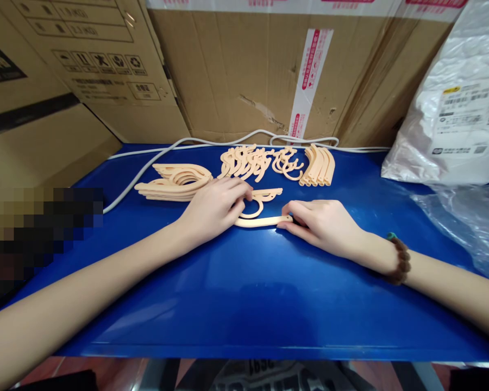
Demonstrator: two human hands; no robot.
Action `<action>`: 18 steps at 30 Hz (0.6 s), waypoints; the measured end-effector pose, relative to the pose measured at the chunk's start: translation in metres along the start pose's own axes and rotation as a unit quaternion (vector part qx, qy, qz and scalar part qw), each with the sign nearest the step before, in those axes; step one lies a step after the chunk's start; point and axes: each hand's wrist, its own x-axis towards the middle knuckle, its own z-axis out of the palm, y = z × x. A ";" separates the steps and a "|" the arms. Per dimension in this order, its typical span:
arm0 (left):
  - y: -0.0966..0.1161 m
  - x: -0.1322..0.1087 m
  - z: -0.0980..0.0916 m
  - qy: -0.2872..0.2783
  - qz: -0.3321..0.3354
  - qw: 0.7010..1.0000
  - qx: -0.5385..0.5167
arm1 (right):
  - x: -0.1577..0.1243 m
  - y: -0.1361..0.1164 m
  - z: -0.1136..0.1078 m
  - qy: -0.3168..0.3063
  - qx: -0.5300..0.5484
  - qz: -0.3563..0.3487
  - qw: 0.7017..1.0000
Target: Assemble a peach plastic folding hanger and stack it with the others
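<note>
On the blue tabletop [244, 293] lies a peach plastic hanger piece [263, 221], a curved arm with a hook part [257, 202] over it. My left hand [214, 209] is closed over the left end of that piece, fingers curled onto it. My right hand [321, 224] pinches its right end against the table. A brown bead bracelet [400, 259] sits on my right wrist. Behind my hands lie a stack of hanger arms [175, 182], a heap of hook parts [255, 161] and a smaller stack of curved parts [319, 165].
Cardboard boxes [244, 70] wall the back and left. A white cable [146, 174] runs along the table's far edge. A white plastic parcel bag [456, 103] leans at the right, with clear plastic film [468, 217] below it. A blurred patch [36, 239] covers the left.
</note>
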 end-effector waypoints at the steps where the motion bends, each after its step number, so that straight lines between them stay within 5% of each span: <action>1: 0.000 0.000 -0.001 -0.002 0.002 1.000 0.002 | 0.000 0.000 0.000 0.001 0.000 0.000 1.000; 18: 0.002 0.000 0.003 -0.010 -0.008 0.998 0.054 | 0.000 0.001 -0.002 -0.028 0.020 -0.026 0.999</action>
